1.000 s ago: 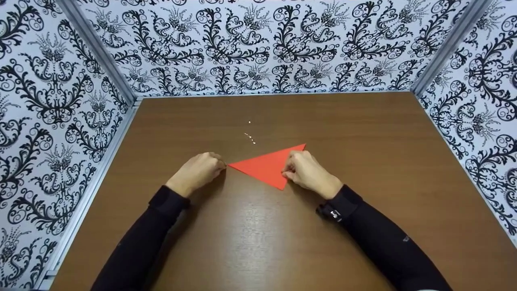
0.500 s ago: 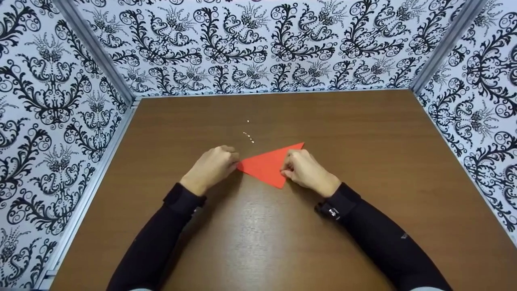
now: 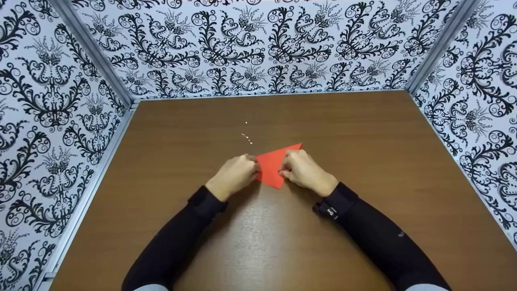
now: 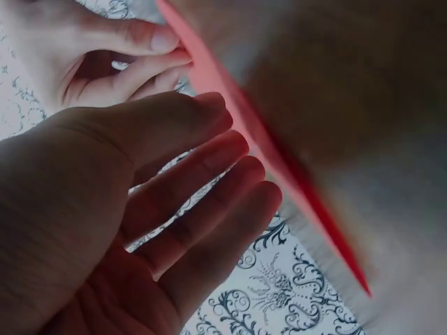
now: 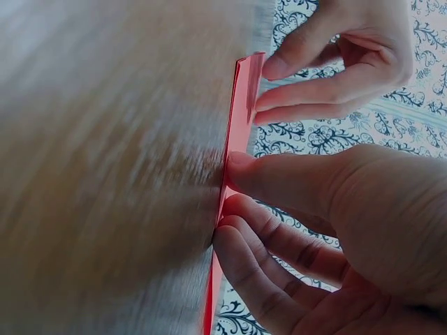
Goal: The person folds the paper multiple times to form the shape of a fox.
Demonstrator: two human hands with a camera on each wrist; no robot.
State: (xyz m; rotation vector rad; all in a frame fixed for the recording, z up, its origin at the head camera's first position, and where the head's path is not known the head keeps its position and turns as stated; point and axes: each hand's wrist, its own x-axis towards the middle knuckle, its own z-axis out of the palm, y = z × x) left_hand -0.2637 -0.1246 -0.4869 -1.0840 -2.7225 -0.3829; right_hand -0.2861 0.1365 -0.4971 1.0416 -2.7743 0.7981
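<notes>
1. Closest to me, two close-fitting black sleeves (image 3: 387,238) reach in over the near side of the counter (image 3: 254,242); a dark strap (image 3: 329,210) with a small silvery piece sits at the right wrist.

2. The left grip (image 3: 238,173) is a bare hand with fairly straight fingers, the thumb narrowly apart from them, its tips set against the red-orange paper (image 3: 270,167).

3. The right grip (image 3: 309,171), also bare, bunches thumb and fingers close together at the paper's right side; I can't tell whether they pinch it or only press.

4. The paper lies between both grips: thin, smooth, straight-edged. A sharp corner points towards the counter's far right corner, a blunter one towards the near edge; the left part is hidden by the left grip. Seen edge-on, it looks layered, like a folded sheet.

5. The counter is brown, wood-grained, glossy near the front. The paper sits well in from its left and right edges, with tiny bright specks (image 3: 251,142) just beyond.

6. At the far edge stands a white wall (image 3: 250,44) with black scrollwork, grey rails (image 3: 89,48) running up its corners.
</notes>
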